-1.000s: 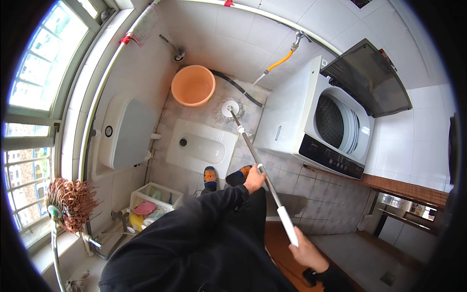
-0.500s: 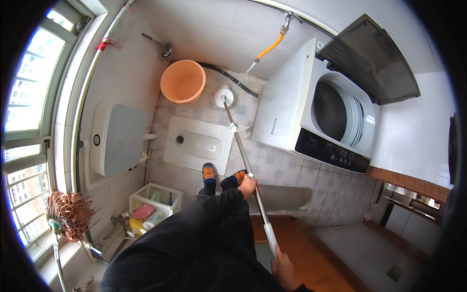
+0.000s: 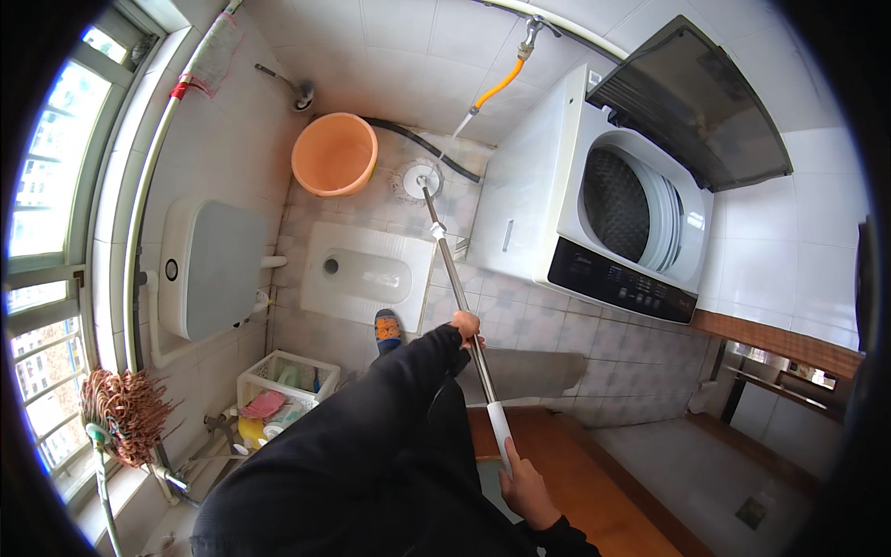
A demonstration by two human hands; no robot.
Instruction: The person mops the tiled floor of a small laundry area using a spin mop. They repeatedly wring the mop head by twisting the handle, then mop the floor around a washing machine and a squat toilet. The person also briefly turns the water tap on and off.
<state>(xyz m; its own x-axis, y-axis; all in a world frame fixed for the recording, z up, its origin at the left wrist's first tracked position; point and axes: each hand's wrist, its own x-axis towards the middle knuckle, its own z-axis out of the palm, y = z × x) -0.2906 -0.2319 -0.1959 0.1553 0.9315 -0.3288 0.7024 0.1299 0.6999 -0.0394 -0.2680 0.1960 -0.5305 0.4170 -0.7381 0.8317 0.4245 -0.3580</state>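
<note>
A long-handled mop slants across the middle, its pole metal with a white sleeve at the near end. Its round white head, fringed with pale strands, rests on the tiled floor between the orange bucket and the washing machine. My left hand is wrapped round the middle of the pole. Lower down, my right hand grips the white sleeve, one finger lying along it. A patterned slipper shows on one foot at the squat toilet's near edge; my left arm hides the other foot.
On the right stands a washing machine with its lid raised. A cistern hangs on the left wall. Below it sits a white basket of bottles and cloths, beside a brown string mop. A dark hose runs behind the bucket.
My right hand has moved up and slightly left, and my left hand has risen a little along with the pole. The left arm has come forward, covering one slipper. The whole view has shifted slightly.
</note>
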